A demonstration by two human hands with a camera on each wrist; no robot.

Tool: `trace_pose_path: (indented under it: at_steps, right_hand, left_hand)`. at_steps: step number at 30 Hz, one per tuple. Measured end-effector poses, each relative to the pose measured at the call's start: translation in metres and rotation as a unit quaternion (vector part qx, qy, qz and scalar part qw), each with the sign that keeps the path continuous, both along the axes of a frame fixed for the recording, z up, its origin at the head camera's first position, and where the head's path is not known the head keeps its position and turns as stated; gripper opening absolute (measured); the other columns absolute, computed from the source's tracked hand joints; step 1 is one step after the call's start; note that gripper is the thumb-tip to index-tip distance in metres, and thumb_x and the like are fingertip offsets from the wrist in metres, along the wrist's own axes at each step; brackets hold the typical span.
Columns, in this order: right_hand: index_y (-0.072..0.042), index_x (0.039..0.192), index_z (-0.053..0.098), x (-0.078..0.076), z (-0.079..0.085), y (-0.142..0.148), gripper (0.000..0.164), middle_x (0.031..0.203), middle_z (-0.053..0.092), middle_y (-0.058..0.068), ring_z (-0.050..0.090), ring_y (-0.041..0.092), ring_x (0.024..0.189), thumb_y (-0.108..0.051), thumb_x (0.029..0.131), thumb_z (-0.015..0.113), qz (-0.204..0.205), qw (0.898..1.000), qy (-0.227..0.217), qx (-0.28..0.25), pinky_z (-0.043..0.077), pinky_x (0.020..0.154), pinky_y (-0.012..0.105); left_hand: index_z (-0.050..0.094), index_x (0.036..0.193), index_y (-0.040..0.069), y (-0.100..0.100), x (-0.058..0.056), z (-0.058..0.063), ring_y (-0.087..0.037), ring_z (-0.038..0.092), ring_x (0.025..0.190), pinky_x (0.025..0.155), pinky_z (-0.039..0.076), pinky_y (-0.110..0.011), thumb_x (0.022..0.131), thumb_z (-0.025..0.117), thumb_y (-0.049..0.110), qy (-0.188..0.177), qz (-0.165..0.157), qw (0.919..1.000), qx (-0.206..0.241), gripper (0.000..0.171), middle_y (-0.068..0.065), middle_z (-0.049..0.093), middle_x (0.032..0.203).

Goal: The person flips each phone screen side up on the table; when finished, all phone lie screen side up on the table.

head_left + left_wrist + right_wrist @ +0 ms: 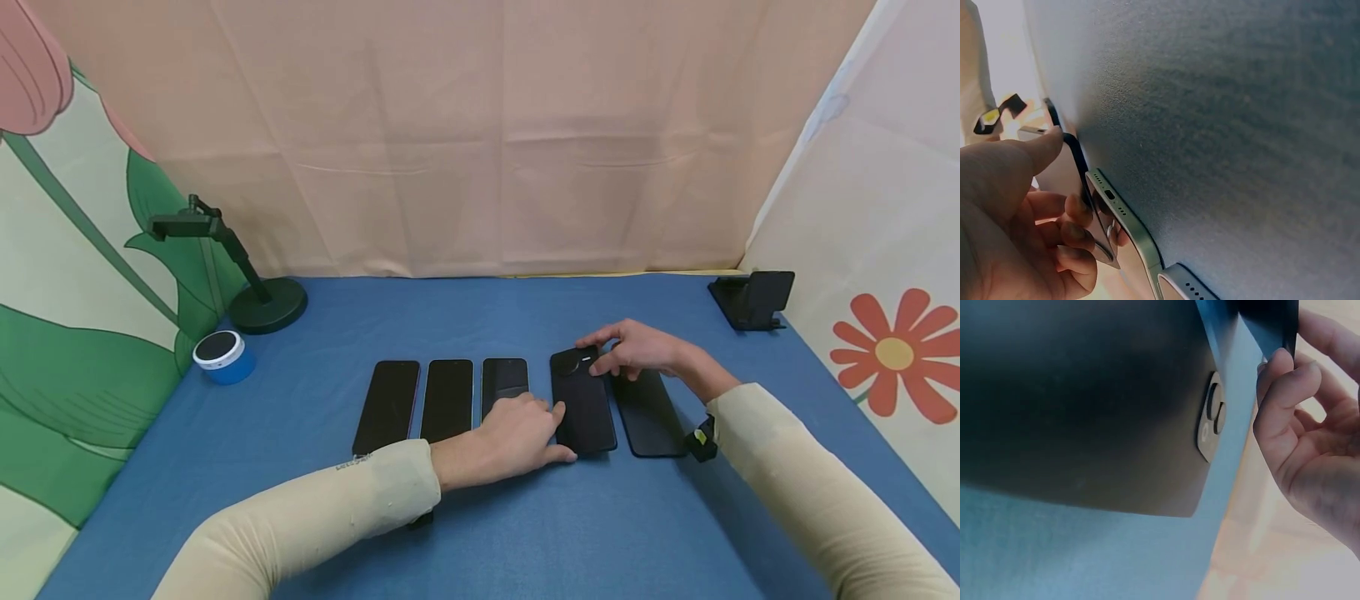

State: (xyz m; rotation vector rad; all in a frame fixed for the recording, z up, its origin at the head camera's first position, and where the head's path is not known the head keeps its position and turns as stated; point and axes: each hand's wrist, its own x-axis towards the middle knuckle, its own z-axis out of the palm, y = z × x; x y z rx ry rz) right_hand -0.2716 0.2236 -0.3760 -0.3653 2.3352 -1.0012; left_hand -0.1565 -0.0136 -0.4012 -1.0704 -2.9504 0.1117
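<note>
A black phone (pixel 583 412) lies back up, its round camera part at the far end, between two other phones in a row. My right hand (pixel 639 346) pinches its far end, index finger at the top edge and thumb by the camera. At the near left corner my left hand (pixel 517 433) holds the same phone between thumb and index finger; its other fingers curl over the neighbouring screen-up phone (pixel 504 375). To the right is a dark phone (pixel 651 421), back up, whose camera bump (pixel 1210 419) shows in the right wrist view.
Two more phones, a left one (pixel 386 408) and a middle one (pixel 447 400), lie screen up on the blue table (pixel 562 533). A dark green stand (pixel 267 306) and a blue jar (pixel 225 358) are at the left. A black phone holder (pixel 752 298) stands back right.
</note>
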Motion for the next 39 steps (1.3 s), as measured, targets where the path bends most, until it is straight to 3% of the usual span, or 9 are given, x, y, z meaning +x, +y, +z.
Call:
trace_pose_path:
  at_steps: [6, 14, 18, 22, 27, 39]
  right_hand:
    - [-0.014, 0.145, 0.056, -0.003, 0.007, 0.0, 0.059, 0.107, 0.058, 0.012, 0.047, 0.017, 0.062, -0.022, 0.089, 0.075, 0.01, 1.0, -0.014, 0.007, 0.042, 0.052, 0.031]
    - [-0.013, 0.144, 0.055, -0.007, 0.019, -0.003, 0.059, 0.094, 0.055, 0.011, 0.048, 0.016, 0.062, -0.022, 0.09, 0.076, 0.039, 0.998, -0.02, 0.036, 0.049, 0.056, 0.034]
    - [-0.011, 0.144, 0.056, -0.009, 0.022, -0.005, 0.059, 0.101, 0.055, 0.012, 0.048, 0.016, 0.062, -0.022, 0.09, 0.075, 0.047, 0.998, -0.021, 0.042, 0.051, 0.056, 0.034]
    - [-0.011, 0.144, 0.055, -0.01, 0.024, -0.006, 0.059, 0.108, 0.054, 0.013, 0.048, 0.017, 0.063, -0.022, 0.09, 0.075, 0.05, 0.997, -0.025, 0.047, 0.049, 0.054, 0.033]
    - [-0.01, 0.144, 0.056, -0.011, 0.028, -0.009, 0.06, 0.112, 0.056, 0.013, 0.047, 0.017, 0.063, -0.023, 0.089, 0.076, 0.056, 0.997, -0.026, 0.049, 0.045, 0.053, 0.032]
    - [-0.01, 0.143, 0.057, -0.011, 0.031, -0.014, 0.06, 0.083, 0.054, 0.007, 0.044, 0.015, 0.059, -0.024, 0.088, 0.077, 0.058, 0.996, -0.03, 0.059, 0.043, 0.053, 0.032]
  left_hand:
    - [0.057, 0.144, 0.016, -0.002, -0.001, -0.001, -0.015, 0.067, 0.108, 0.07, 0.058, -0.029, 0.093, 0.055, 0.066, -0.005, -0.005, 1.0, 0.001, 0.071, -0.001, 0.071, 0.123]
    - [0.05, 0.149, 0.016, -0.005, -0.001, -0.004, -0.015, 0.067, 0.104, 0.068, 0.057, -0.027, 0.095, 0.054, 0.063, -0.022, -0.013, 0.9996, 0.011, 0.072, 0.0, 0.073, 0.116]
    - [0.041, 0.154, 0.016, -0.004, 0.001, 0.001, -0.015, 0.067, 0.103, 0.07, 0.056, -0.028, 0.096, 0.055, 0.061, -0.058, -0.017, 0.9965, 0.058, 0.075, 0.0, 0.072, 0.112]
    - [0.035, 0.157, 0.018, 0.0, 0.004, 0.005, -0.01, 0.065, 0.089, 0.069, 0.052, -0.024, 0.097, 0.055, 0.059, -0.087, -0.03, 0.9883, 0.122, 0.075, 0.001, 0.07, 0.105]
    - [0.033, 0.158, 0.019, 0.007, 0.005, 0.009, -0.006, 0.061, 0.078, 0.061, 0.046, -0.019, 0.098, 0.054, 0.059, -0.094, -0.044, 0.984, 0.145, 0.076, 0.004, 0.067, 0.095]
    - [0.026, 0.16, 0.018, 0.016, -0.001, 0.008, -0.002, 0.05, 0.061, 0.053, 0.04, -0.019, 0.096, 0.055, 0.062, -0.12, -0.035, 0.9782, 0.166, 0.083, 0.01, 0.056, 0.073]
